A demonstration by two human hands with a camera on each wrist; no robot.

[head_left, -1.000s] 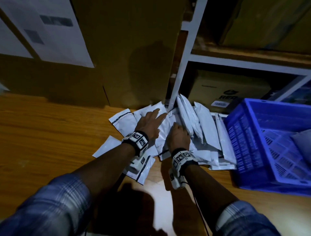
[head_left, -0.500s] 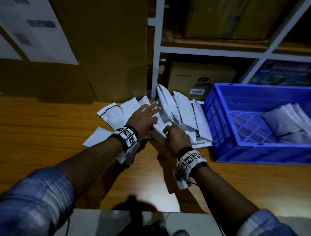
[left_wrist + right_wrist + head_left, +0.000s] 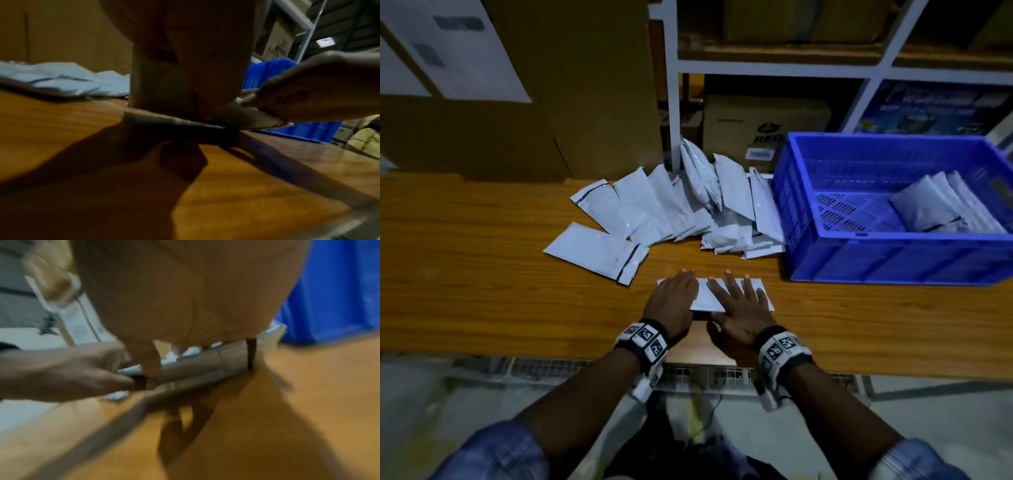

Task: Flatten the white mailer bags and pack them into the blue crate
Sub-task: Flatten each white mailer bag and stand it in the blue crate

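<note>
Both hands (image 3: 709,305) press mailer bag (image 3: 703,297) flat, seemingly lengthwise left-right.

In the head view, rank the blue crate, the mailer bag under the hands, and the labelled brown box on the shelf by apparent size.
1. blue crate, clearly largest.
2. brown box and mailer bag: unsure. The box shows more area, but it sits farther away, and the left hand and right hand partly cover the bag.
</note>
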